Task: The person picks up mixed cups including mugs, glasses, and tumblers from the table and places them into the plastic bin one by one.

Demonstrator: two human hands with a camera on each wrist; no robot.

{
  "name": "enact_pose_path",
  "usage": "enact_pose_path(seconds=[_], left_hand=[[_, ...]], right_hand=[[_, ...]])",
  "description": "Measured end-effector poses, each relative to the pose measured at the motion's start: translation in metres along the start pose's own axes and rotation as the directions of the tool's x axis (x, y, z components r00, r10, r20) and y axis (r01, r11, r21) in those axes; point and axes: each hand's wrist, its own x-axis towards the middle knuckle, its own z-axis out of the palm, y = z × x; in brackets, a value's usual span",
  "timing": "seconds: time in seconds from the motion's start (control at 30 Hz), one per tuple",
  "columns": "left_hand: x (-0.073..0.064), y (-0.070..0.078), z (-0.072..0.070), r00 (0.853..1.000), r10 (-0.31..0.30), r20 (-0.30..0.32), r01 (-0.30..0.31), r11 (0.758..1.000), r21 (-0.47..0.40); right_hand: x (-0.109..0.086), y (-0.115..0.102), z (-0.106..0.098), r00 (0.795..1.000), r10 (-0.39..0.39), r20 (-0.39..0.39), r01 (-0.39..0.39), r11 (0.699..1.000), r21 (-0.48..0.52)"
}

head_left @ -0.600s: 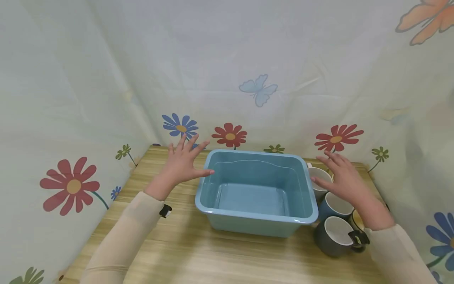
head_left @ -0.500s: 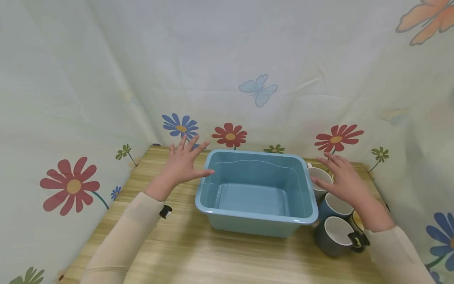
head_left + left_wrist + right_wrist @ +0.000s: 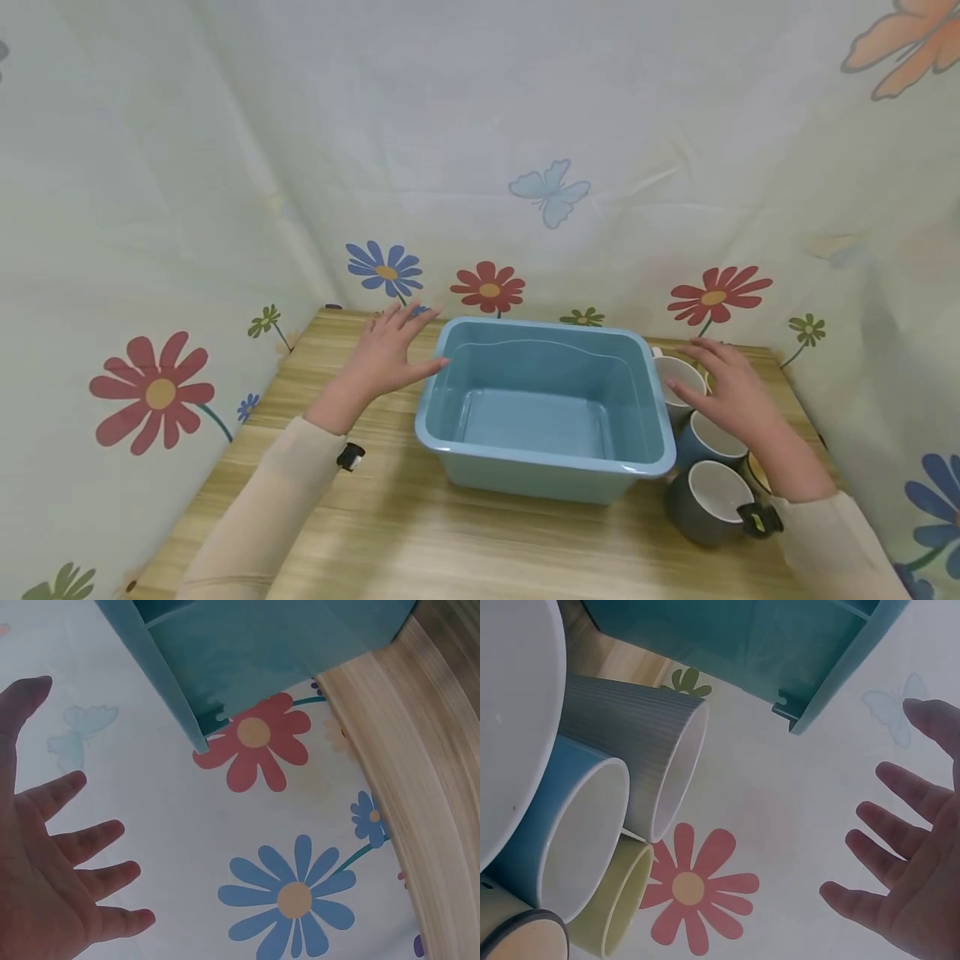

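A blue plastic basin (image 3: 540,475) stands on the wooden table, with nothing inside it. At its left my left hand (image 3: 382,354) hovers with fingers spread, its thumb in front of the left rim in the head view. Over the mugs on the right hangs my right hand (image 3: 731,392), fingers extended and holding nothing. Below it are a grey ribbed mug (image 3: 634,742), a blue mug (image 3: 544,810), a yellow-green mug (image 3: 615,907) and a cream mug with a dark rim (image 3: 521,930). Nearest me in that group is a dark grey mug (image 3: 701,508).
The wooden table (image 3: 420,550) extends in front of the basin and to its left. A white curtain (image 3: 420,150) printed with flowers and butterflies surrounds the table at the back and sides. Black wrist bands (image 3: 350,456) sit on both sleeves.
Both hands have lowered slightly, the right one more over the mugs. The whole head view has shifted a little. Basin and mugs have stayed in place.
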Motion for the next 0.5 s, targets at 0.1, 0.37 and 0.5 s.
enact_pose_path(seconds=[0.1,0.37,0.5], left_hand=[[-0.002,-0.001,0.002,1.000,-0.004,-0.010,0.003,0.999,-0.031],[-0.006,-0.003,0.006,0.999,-0.033,-0.020,0.030,0.994,-0.106],[-0.009,-0.004,0.008,0.998,-0.065,-0.013,0.063,0.989,-0.132]], right_hand=[[-0.001,0.002,0.001,1.000,-0.005,-0.011,0.005,1.000,0.011],[-0.007,0.005,0.002,0.999,-0.001,-0.035,0.002,0.999,0.051],[-0.011,0.007,0.003,0.999,0.027,-0.027,-0.025,0.998,0.057]])
